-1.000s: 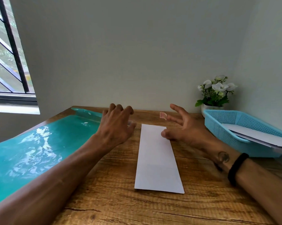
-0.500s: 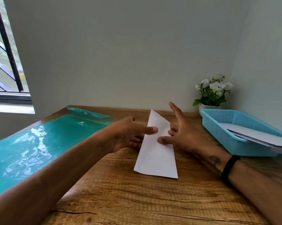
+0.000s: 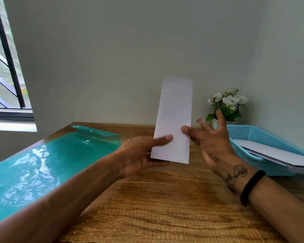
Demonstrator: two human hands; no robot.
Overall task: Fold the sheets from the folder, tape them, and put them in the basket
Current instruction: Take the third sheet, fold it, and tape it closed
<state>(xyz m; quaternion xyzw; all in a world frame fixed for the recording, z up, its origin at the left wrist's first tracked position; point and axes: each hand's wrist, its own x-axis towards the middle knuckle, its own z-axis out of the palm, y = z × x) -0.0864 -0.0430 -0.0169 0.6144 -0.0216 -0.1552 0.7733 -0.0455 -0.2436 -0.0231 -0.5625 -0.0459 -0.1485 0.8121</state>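
Far left: window [image 3: 5,67] with dark bars, pale sill beneath. Plain grey-green walls [image 3: 112,58] meeting in a corner at right. Wooden worktop [image 3: 165,204], visible grain, one long crack running across the middle. Teal translucent folder [image 3: 42,163] flat on left part of worktop, glossy with reflections. Left hand [image 3: 139,155] pinching lower left edge of folded sheet [image 3: 174,120], thumb in front, fingers behind. Sheet held upright, clear of the worktop, a long narrow white strip. Right hand [image 3: 209,137] with thumb touching sheet's right edge, other fingers spread and apart; black band on wrist. White flowers [image 3: 226,106] in pot at back corner. Light blue basket [image 3: 252,135] at right, white sheets inside, jutting over near rim.
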